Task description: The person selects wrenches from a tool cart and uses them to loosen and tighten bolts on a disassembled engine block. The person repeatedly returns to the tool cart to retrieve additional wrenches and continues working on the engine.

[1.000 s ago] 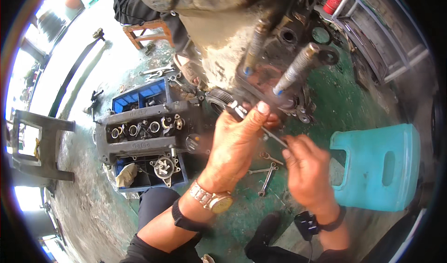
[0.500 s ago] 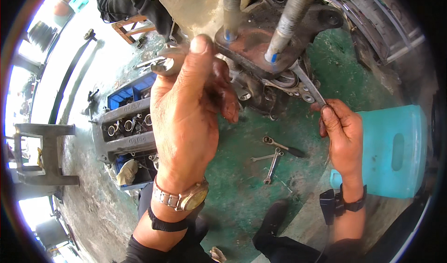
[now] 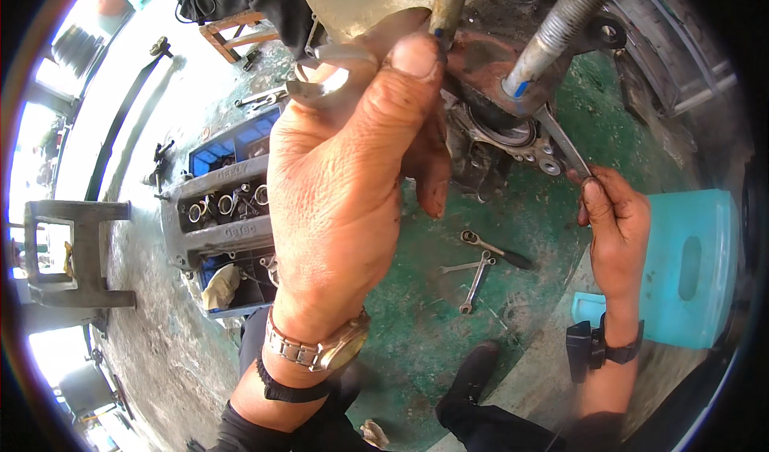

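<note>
Left hand: raised close to the camera, its grip closed around the open end of a spanner, thumb up beside the left threaded stud.
Right hand: grip pinched on the lower end of a flat wrench, which slants up to the rusty engine part.
Wrench head: under the right threaded stud, just beside the round bearing seat; whether it sits on a bolt cannot be told.
Engine part: hangs above the green floor, between the two hands.
Floor tools: a ratchet wrench and two spanners lie near each other below the engine part.
Left side: a grey cylinder head rests across a blue crate.
Right side: a turquoise plastic stool stands just behind the right hand.
Wrists: a metal watch on the left, a black band with a small box on the right.
</note>
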Demonstrator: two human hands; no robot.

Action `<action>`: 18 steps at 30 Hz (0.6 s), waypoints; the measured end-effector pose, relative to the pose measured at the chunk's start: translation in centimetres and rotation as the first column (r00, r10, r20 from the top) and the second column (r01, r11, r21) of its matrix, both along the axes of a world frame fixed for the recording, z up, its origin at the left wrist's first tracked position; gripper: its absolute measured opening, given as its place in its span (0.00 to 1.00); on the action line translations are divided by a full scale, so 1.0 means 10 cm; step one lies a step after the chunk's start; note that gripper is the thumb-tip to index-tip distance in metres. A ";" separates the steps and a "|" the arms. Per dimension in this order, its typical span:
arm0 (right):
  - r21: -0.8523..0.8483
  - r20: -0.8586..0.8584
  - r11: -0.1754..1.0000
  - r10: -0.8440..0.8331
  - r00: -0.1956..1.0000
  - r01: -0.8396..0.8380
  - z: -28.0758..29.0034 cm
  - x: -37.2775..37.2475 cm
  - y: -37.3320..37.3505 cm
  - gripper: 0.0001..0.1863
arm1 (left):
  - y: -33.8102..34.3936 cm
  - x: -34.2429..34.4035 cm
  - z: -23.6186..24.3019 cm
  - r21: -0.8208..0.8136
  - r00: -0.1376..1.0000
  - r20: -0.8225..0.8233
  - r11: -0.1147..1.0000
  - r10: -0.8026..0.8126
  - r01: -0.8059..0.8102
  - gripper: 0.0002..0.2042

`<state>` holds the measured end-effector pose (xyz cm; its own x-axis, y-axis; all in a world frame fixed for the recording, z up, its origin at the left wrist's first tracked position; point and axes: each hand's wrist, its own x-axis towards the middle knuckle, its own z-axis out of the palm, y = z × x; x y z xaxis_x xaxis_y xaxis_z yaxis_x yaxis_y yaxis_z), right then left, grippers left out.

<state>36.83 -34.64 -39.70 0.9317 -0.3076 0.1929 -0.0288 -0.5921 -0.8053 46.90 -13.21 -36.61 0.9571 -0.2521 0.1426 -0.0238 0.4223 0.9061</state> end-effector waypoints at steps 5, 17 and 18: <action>-0.005 0.027 1.000 -0.009 1.000 0.009 -0.03 0.00 -0.01 0.15 | -0.03 0.01 0.00 -0.043 1.000 0.000 0.999 -0.006 0.006 0.12; -0.050 0.016 0.996 -0.068 0.998 0.069 0.09 -0.01 0.09 0.10 | -0.06 0.00 -0.14 -0.146 0.992 -0.104 0.985 0.075 -0.089 0.12; -0.067 0.012 0.995 -0.071 0.997 0.072 0.11 -0.03 0.09 0.10 | -0.07 0.01 -0.15 -0.171 0.999 -0.023 0.984 0.045 -0.049 0.12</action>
<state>36.57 -33.72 -38.57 0.9058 -0.3597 0.2238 -0.0660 -0.6416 -0.7642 46.97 -13.91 -38.09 0.9703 -0.1802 0.1615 -0.0308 0.5700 0.8211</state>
